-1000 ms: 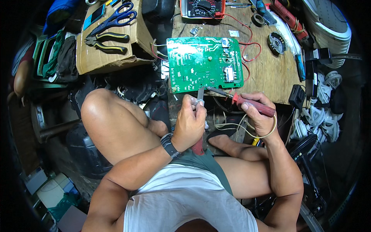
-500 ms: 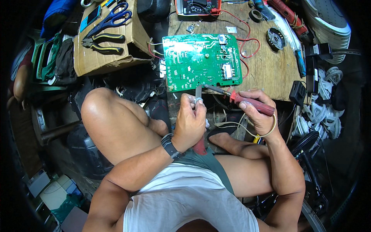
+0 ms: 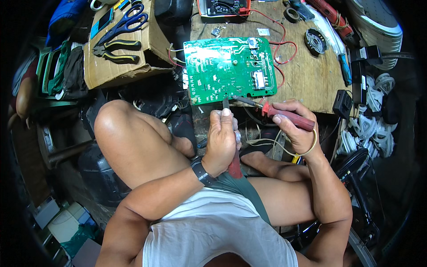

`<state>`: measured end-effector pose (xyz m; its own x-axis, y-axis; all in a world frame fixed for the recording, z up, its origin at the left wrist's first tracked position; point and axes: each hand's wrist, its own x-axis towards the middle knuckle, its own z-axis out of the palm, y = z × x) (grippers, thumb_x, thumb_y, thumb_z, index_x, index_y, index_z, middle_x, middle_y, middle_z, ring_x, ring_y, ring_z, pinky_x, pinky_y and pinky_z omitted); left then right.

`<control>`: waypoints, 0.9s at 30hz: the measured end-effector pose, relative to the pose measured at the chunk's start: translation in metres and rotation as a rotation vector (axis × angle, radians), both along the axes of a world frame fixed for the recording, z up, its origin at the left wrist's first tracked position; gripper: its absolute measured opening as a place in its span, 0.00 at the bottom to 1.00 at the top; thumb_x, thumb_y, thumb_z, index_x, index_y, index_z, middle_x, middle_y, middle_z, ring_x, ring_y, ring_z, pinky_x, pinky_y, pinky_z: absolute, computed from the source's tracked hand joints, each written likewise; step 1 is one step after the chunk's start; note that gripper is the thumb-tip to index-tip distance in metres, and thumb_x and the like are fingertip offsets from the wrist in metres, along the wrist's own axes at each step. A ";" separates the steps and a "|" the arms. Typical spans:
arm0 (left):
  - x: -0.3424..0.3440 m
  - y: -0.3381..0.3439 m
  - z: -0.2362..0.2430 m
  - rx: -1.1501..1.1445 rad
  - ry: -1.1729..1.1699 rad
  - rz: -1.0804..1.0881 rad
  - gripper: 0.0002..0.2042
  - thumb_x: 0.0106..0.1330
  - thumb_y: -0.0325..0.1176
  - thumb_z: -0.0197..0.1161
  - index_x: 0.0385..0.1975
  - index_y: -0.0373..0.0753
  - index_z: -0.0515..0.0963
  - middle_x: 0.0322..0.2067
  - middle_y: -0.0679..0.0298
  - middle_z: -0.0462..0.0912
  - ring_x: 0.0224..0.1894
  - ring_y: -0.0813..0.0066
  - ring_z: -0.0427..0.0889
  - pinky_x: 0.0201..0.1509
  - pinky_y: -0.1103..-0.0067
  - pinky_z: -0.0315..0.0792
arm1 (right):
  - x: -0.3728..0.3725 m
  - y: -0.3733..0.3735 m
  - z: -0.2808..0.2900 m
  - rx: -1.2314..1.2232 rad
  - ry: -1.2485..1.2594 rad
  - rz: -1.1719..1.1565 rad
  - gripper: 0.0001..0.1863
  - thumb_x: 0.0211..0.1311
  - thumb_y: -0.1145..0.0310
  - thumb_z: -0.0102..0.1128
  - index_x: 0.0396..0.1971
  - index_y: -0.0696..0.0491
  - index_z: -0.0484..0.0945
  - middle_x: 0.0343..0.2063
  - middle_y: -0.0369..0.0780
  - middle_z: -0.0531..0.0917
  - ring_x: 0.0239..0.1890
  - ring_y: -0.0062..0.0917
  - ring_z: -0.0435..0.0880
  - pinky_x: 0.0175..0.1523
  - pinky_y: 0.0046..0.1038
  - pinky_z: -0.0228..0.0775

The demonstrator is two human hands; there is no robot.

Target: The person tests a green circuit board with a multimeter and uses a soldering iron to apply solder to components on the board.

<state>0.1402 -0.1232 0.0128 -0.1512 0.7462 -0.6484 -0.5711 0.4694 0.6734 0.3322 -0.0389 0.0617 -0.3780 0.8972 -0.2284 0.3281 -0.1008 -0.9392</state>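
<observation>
A green circuit board (image 3: 211,80) lies at the near edge of the wooden table, solder side up, with bright glare on its left half. My right hand (image 3: 302,140) grips a soldering iron (image 3: 291,119) by its red handle. The iron's dark tip reaches the board's near edge. Closed in my left hand (image 3: 219,144) is a flat-bladed tool (image 3: 235,167) with a red handle, whose narrow blade points up at that same edge, close to the iron's tip. My thumb lies along the blade; fingers hide much of the tool.
A multimeter (image 3: 223,8) stands behind the board, with red leads (image 3: 291,46) curving right. Pliers (image 3: 119,45) and scissors (image 3: 126,24) rest on a cardboard box (image 3: 100,73) at left. A round metal part (image 3: 316,41) and tape roll (image 3: 291,14) lie on the table.
My left thumb has straightened upward along the blade, leaving less of it showing. My right hand with the soldering iron has barely moved. The whole view has shifted slightly.
</observation>
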 end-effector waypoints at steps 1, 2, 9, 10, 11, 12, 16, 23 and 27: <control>0.001 0.000 -0.001 -0.005 -0.003 0.000 0.13 0.82 0.51 0.49 0.43 0.49 0.65 0.32 0.72 0.71 0.26 0.85 0.69 0.24 0.83 0.65 | 0.000 0.000 -0.001 0.009 -0.001 0.002 0.15 0.66 0.67 0.71 0.49 0.58 0.84 0.39 0.37 0.87 0.40 0.17 0.84 0.46 0.21 0.75; 0.001 0.001 -0.003 -0.010 -0.005 -0.001 0.14 0.82 0.51 0.48 0.42 0.49 0.66 0.32 0.72 0.71 0.25 0.85 0.69 0.24 0.83 0.64 | 0.001 0.000 -0.001 0.018 -0.002 0.003 0.15 0.66 0.67 0.71 0.49 0.58 0.84 0.39 0.37 0.87 0.39 0.17 0.84 0.46 0.21 0.74; -0.003 0.002 -0.007 0.057 0.104 -0.067 0.13 0.84 0.50 0.46 0.41 0.47 0.66 0.29 0.71 0.70 0.23 0.87 0.66 0.23 0.84 0.63 | 0.002 0.000 -0.001 -0.027 0.002 -0.007 0.16 0.66 0.66 0.71 0.49 0.58 0.84 0.38 0.37 0.88 0.39 0.16 0.83 0.46 0.21 0.75; -0.003 0.002 -0.008 0.071 0.124 -0.076 0.13 0.84 0.49 0.46 0.41 0.47 0.67 0.29 0.71 0.70 0.23 0.87 0.66 0.23 0.84 0.63 | 0.002 0.001 -0.001 -0.025 -0.001 -0.007 0.16 0.66 0.66 0.71 0.49 0.58 0.84 0.38 0.36 0.88 0.40 0.16 0.83 0.46 0.21 0.75; -0.003 0.002 -0.008 0.085 0.143 -0.085 0.13 0.84 0.49 0.46 0.41 0.47 0.67 0.29 0.71 0.70 0.23 0.87 0.66 0.22 0.84 0.63 | 0.002 0.001 -0.002 -0.023 -0.004 -0.005 0.16 0.66 0.66 0.71 0.49 0.58 0.84 0.39 0.36 0.88 0.40 0.16 0.83 0.46 0.21 0.75; -0.003 0.001 -0.008 0.099 0.162 -0.094 0.13 0.84 0.49 0.46 0.41 0.47 0.67 0.29 0.71 0.70 0.22 0.87 0.65 0.22 0.84 0.63 | 0.003 0.001 -0.002 -0.033 -0.002 -0.012 0.16 0.66 0.66 0.71 0.49 0.58 0.84 0.39 0.37 0.88 0.40 0.16 0.83 0.47 0.21 0.75; -0.003 0.000 -0.011 0.109 0.189 -0.111 0.14 0.84 0.49 0.45 0.42 0.46 0.67 0.30 0.71 0.70 0.21 0.87 0.65 0.22 0.84 0.63 | 0.004 0.002 -0.008 -0.076 0.038 -0.038 0.16 0.66 0.65 0.72 0.49 0.57 0.84 0.41 0.37 0.88 0.42 0.18 0.84 0.50 0.22 0.75; -0.006 0.003 -0.012 0.062 0.155 -0.126 0.14 0.84 0.48 0.45 0.43 0.45 0.68 0.29 0.71 0.70 0.21 0.86 0.66 0.22 0.84 0.64 | 0.010 0.006 -0.016 -0.137 0.079 -0.028 0.17 0.65 0.66 0.73 0.50 0.57 0.84 0.42 0.38 0.88 0.45 0.19 0.84 0.54 0.24 0.75; -0.007 0.004 -0.013 0.040 0.157 -0.138 0.14 0.84 0.49 0.45 0.44 0.45 0.69 0.29 0.71 0.70 0.21 0.86 0.66 0.21 0.84 0.64 | 0.013 0.010 -0.016 -0.119 0.080 0.008 0.17 0.65 0.66 0.73 0.50 0.57 0.84 0.42 0.37 0.88 0.45 0.19 0.84 0.54 0.23 0.74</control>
<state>0.1333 -0.1191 0.0001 -0.1428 0.7915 -0.5943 -0.3896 0.5070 0.7689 0.3447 -0.0291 0.0455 -0.4064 0.8625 -0.3014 0.2539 -0.2103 -0.9441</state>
